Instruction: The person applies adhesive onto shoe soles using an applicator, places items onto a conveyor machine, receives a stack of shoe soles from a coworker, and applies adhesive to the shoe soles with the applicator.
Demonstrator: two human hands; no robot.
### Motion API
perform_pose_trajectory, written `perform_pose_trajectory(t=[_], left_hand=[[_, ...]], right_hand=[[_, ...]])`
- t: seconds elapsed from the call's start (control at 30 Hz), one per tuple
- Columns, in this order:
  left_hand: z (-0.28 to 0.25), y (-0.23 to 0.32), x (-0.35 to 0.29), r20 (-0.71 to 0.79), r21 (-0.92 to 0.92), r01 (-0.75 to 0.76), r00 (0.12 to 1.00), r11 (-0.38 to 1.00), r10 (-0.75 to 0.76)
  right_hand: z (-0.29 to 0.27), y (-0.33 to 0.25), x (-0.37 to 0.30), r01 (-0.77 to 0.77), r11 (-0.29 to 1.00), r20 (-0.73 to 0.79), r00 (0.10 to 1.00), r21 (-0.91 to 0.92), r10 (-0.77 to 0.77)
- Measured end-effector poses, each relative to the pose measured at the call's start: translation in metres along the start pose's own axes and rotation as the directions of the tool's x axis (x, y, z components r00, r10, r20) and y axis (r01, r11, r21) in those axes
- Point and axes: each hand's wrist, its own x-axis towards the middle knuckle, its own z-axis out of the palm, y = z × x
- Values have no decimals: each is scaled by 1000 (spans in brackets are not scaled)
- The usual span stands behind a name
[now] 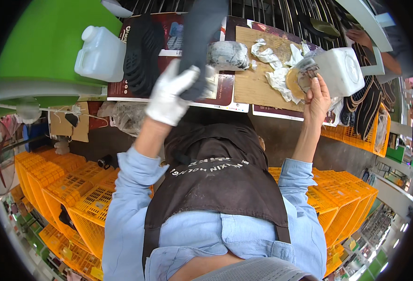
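Note:
My left hand [170,93], in a white glove, grips a long dark grey shoe sole [201,42], raised over the table and a little blurred. Bare, my right hand [317,96] pinches the edge of a thin, see-through, roundish piece [308,75], whose kind I cannot make out. Beneath that piece sits a round tan container or pad [292,82], partly covered. Left of the sole lies a stack of black soles [141,56]. A smudged white cylindrical roll or block [228,55] rests between my hands.
Crumpled white tissues [277,79] lie on a cardboard sheet [249,89]. White jugs stand at the left [101,54] and right [339,70]. Dark strips [369,105] hang over an orange crate at right. Orange crates [91,201] flank me. Another person's hand [360,38] shows at upper right.

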Motion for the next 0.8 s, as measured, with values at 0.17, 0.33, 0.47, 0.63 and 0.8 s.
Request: perform_pose_trajectory(t=[0.17, 0.33, 0.47, 0.63, 0.8], left_hand=[[2, -87, 5, -15, 34, 40, 999, 999, -39], [6, -86, -13, 40, -90, 164, 986, 982, -161], [4, -78, -19, 138, -180, 228, 969, 957, -205], [14, -77, -22, 131, -185, 221, 971, 958, -198], [7, -83, -20, 153, -165, 202, 972, 965, -177]], right_hand=[[15, -2, -2, -213, 908, 131, 976, 361, 176], [71, -6, -8, -85, 996, 295, 952, -7, 83], [126, -3, -13, 613, 703, 589, 734, -362, -338], [152, 10, -17, 921, 152, 833, 388, -358, -394], [144, -2, -50, 870, 284, 863, 464, -403, -198]])
